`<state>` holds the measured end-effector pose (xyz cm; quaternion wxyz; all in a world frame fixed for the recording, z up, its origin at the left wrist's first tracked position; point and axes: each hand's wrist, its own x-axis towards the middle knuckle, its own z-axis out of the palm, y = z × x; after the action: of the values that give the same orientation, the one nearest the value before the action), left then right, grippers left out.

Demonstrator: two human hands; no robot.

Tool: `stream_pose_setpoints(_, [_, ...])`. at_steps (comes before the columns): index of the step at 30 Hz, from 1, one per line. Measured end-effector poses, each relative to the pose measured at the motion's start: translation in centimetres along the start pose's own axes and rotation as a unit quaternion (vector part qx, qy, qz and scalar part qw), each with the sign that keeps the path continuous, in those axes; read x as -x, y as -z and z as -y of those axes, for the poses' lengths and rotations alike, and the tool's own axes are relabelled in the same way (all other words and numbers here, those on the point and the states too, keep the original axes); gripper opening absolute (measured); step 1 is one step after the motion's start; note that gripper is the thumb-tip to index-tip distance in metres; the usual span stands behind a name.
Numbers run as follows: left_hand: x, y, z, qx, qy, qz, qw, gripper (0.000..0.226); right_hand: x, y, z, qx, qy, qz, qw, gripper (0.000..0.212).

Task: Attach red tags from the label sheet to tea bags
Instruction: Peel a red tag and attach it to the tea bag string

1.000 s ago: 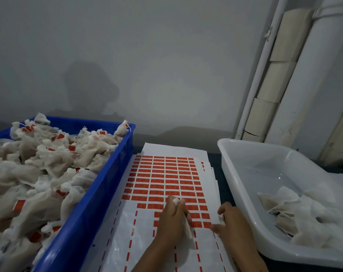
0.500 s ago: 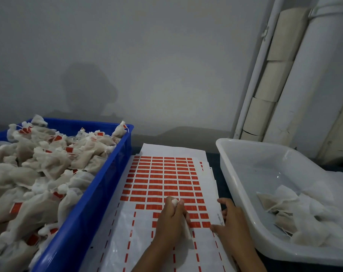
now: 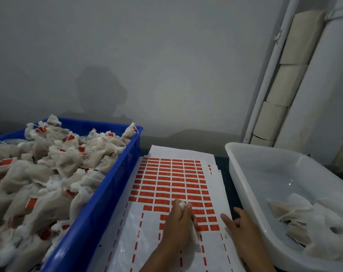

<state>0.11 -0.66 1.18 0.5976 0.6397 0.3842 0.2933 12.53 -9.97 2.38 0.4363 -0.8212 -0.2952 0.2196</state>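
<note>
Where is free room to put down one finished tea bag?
Free: the far-left floor of the white tub, behind its few tea bags. The peeled near-left part of the label sheet, beside the left hand, is also bare. Crowded: the blue crate, heaped full.

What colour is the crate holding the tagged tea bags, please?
Blue; the crate shows clearly in the head view.

We have a single view, from a wide-angle camera on the person's head, facing forward and down. It sits close over the label sheet, with the blue crate at the left edge, the white tub at the right, and the wall filling the upper half.
</note>
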Motion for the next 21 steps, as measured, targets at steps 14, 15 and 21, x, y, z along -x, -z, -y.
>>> stream_pose_setpoints(14, [-0.4,-0.4,0.4,-0.044,-0.029,0.025,0.998,0.030,1.2,1.5,1.2,-0.162,-0.033,0.050,0.985,0.023])
stream_pose_setpoints(15, [-0.4,-0.6,0.5,-0.068,-0.041,0.031,0.996,0.039,1.2,1.6,1.2,-0.174,-0.052,0.062,0.981,0.028])
stream_pose_setpoints(21, [-0.1,-1.5,0.5,-0.165,-0.087,0.054,0.981,0.062,1.4,1.7,1.4,-0.107,-0.046,0.096,0.989,0.028])
